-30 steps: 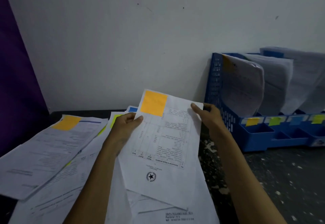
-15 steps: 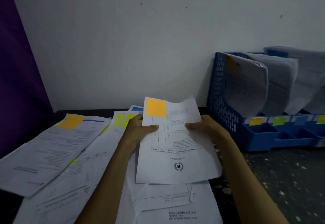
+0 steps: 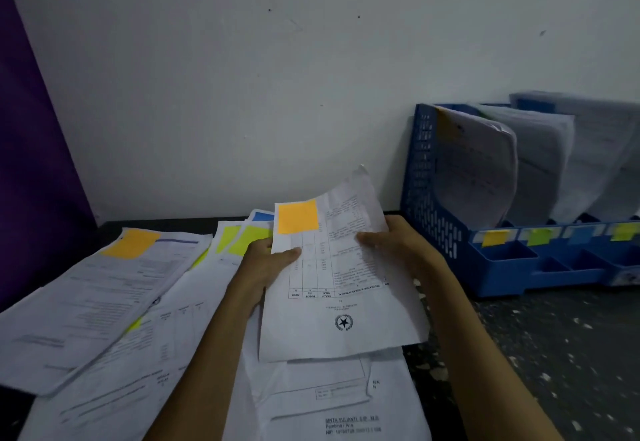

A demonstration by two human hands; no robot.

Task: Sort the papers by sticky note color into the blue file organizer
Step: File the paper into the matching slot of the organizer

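Left hand (image 3: 266, 267): thumb on top and fingers behind, pinching the paper's left edge.
Right hand (image 3: 391, 246): fingers curled round the same paper's right edge.
Paper (image 3: 346, 319): bowed between both hands, with an orange note (image 3: 298, 216) at its far corner.
Organizer (image 3: 433, 205): just right of the right hand.
Risk: squeezing the hands closer could crease the sheet, and dim light could send it to the wrong slot.
Counts: two hands, one held paper, four coloured tabs (image 3: 495, 238), three standing bundles.

- At 4 o'clock, bare speckled desk (image 3: 554, 354) lies open to a passing hand.
- At 2 o'clock, the blue file organizer (image 3: 433, 198), stuffed with sheets, blocks passage.
- From 7 to 10 o'clock, loose papers (image 3: 104, 302) cover the desk.
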